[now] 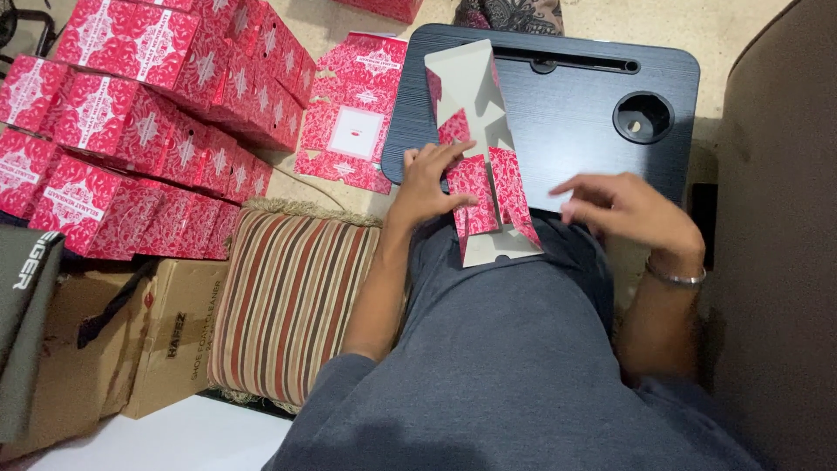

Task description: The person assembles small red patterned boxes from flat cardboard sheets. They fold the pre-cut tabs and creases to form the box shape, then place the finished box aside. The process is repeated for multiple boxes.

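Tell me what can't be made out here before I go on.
Head view:
- Right hand: motion-blurred, fingertips unclear.
- Flat box blank: the part under the left hand is covered.
- Stacked red boxes: cut off by the left and top edges.
- Lap desk: near edge hidden by hands and blank.

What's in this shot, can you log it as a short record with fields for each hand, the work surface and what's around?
left hand: pressing flat on the unfolded red-and-white carton blank
right hand: hovering just right of the blank, fingers spread
surface: black lap tray with a round cup hole
left side: stack of folded red boxes, striped cushion, brown cardboard box
wrist: metal bracelet
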